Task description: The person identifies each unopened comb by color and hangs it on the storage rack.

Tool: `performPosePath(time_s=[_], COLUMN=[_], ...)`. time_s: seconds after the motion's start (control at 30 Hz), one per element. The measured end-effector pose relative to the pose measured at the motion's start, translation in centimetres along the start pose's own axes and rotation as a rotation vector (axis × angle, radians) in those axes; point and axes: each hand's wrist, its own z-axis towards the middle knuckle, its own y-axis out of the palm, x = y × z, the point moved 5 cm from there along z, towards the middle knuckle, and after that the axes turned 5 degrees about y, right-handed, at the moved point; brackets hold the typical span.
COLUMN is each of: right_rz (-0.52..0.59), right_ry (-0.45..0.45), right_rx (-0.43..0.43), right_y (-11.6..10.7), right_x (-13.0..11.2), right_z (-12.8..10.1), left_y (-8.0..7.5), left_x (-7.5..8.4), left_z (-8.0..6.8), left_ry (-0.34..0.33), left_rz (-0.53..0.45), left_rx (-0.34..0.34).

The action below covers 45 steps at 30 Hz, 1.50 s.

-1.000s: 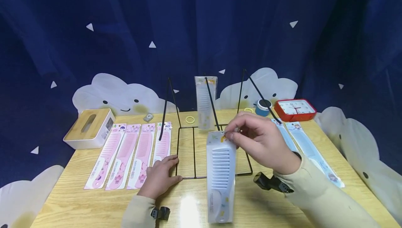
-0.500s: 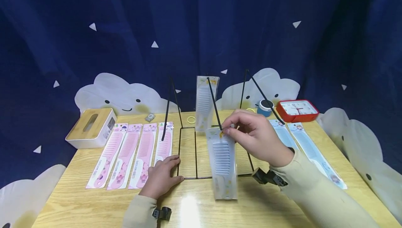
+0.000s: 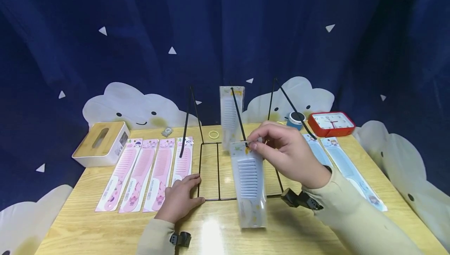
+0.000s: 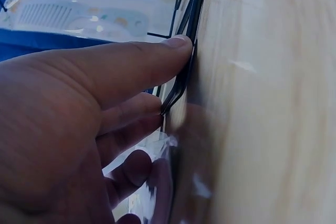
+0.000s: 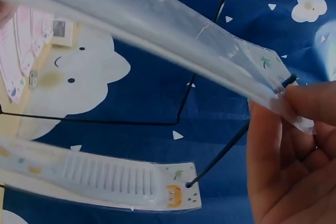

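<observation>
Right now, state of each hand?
Left hand: open, fingers flat on the table, thumb against the black wire rack base.
Right hand: pinching the top of the packaged blue comb at the rack's middle hook.

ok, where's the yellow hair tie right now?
In the head view the yellow hair tie lies flat on the table, left of centre near the far edge, just behind the black wire rack and left of the packaged comb hanging on it.
</observation>
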Motion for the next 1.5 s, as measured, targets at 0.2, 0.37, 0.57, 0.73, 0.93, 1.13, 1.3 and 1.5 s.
performPosePath(time_s=[0.2, 0.37, 0.57, 0.73, 0.93, 1.13, 1.3, 1.5], right_rz=[-0.057, -0.104, -0.145, -0.158, -0.142, -0.088, -0.147, -0.357], right_ry=[0.124, 0.228, 0.263, 0.3, 0.339, 0.335, 0.376, 0.513], right_rx=[0.049, 0.095, 0.13, 0.128, 0.115, 0.164, 0.14, 0.188], right_y=[-0.2, -0.6, -1.0, -1.2, -1.5, -2.7, -4.9, -10.1], right_x=[2.2, 5.0, 7.9, 8.9, 9.3, 10.5, 13.9, 20.5], right_z=[1.5, 4.5, 8.4, 10.0, 9.9, 8.0, 4.6, -0.7], left_y=[0.0, 0.0, 0.0, 0.2, 0.2, 0.3, 0.3, 0.2], left_x=[0.0, 0.0, 0.1, 0.1, 0.1, 0.0, 0.0, 0.0], left_z=[0.1, 0.1, 0.2, 0.2, 0.2, 0.1, 0.1, 0.1], left_ry=[0.008, 0.004, 0.006, 0.009, 0.012, 0.006, 0.003, -0.003], left_rz=[0.011, 0.017, 0.016, 0.024, 0.017, 0.01, 0.017, 0.024], left_rx=[0.013, 0.004, 0.002, 0.002, 0.003, -0.004, -0.011, -0.013])
